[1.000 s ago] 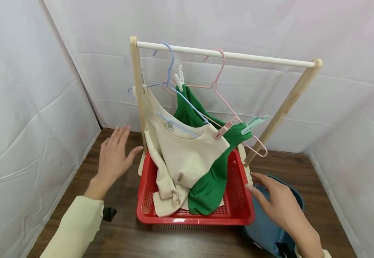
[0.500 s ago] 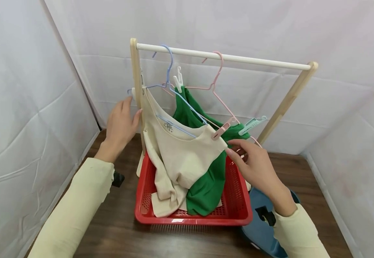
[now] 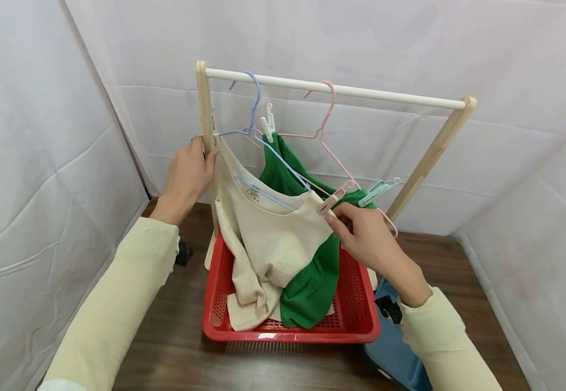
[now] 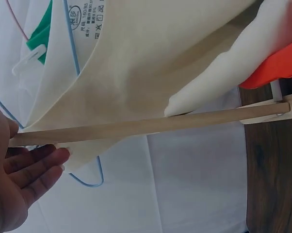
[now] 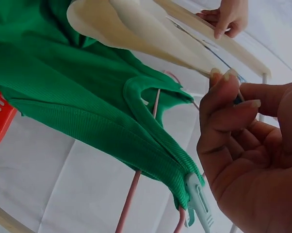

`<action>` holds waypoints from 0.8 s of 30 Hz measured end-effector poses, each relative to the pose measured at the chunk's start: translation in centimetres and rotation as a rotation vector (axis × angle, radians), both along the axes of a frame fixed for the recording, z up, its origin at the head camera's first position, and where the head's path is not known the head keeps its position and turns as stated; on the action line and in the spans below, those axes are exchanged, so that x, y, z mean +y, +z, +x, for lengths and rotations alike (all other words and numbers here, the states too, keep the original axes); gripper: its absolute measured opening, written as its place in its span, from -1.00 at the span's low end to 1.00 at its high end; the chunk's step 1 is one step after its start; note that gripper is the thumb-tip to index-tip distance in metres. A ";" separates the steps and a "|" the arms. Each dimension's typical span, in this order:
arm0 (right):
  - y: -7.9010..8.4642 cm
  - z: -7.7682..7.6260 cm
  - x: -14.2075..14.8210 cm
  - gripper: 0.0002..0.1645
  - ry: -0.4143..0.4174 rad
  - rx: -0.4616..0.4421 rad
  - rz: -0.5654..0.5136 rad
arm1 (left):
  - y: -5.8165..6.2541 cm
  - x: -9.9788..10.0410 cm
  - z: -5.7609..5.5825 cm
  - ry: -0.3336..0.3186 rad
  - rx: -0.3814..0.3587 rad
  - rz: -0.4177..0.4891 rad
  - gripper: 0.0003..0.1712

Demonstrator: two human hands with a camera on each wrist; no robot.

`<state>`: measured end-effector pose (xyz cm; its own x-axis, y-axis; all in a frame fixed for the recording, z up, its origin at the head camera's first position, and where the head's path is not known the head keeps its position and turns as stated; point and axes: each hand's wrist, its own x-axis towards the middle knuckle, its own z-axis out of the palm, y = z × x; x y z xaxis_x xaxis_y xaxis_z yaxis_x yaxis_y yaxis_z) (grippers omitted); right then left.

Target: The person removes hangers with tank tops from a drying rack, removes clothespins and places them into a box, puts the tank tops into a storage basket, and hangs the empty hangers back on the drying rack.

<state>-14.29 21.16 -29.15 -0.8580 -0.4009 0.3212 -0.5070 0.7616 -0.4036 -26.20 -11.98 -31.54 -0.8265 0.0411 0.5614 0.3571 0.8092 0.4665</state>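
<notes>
A cream top (image 3: 273, 233) hangs from a blue hanger (image 3: 254, 106), its near shoulder clipped by a pink clothespin (image 3: 329, 204). My right hand (image 3: 368, 233) pinches that shoulder's edge between thumb and fingertips, just below the clothespin. At the far shoulder, my left hand (image 3: 187, 172) is at the rack's wooden post (image 3: 205, 103), thumb in front and fingers reaching behind it; I cannot tell what they hold. In the left wrist view these fingers (image 4: 37, 167) lie against the top's shoulder. Behind, a green garment (image 5: 83, 97) hangs from a pink hanger (image 3: 330, 111).
A white rail (image 3: 385, 96) carries both hangers. Beneath the clothes sits a red basket (image 3: 290, 338), with garment ends lying in it. A blue bin (image 3: 397, 353) stands at the right. White (image 3: 269, 125) and mint (image 3: 377, 191) clothespins hold the green garment.
Both hands have come in from the sides: the left up to the post and far shoulder, the right onto the near shoulder, now pinching it. The clothes hang much as before.
</notes>
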 end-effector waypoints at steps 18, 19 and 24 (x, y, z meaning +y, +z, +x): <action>-1.7 -0.5 0.2 -0.92 0.074 0.154 -0.304 | 0.7 0.4 -0.4 0.026 -0.024 -0.032 -0.67; -1.9 -0.5 0.2 -0.92 0.072 0.174 -0.334 | 0.7 0.6 -0.3 0.027 -0.025 -0.030 -0.67; -2.5 -0.7 -0.2 -0.91 0.056 0.254 -0.465 | 0.8 1.1 -0.3 0.032 -0.033 -0.022 -0.67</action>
<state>-14.97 21.00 -31.63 -0.7113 -0.2100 0.6708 -0.6675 0.5007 -0.5511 -26.47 -10.88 -30.78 -0.8454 0.0258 0.5334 0.3155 0.8301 0.4598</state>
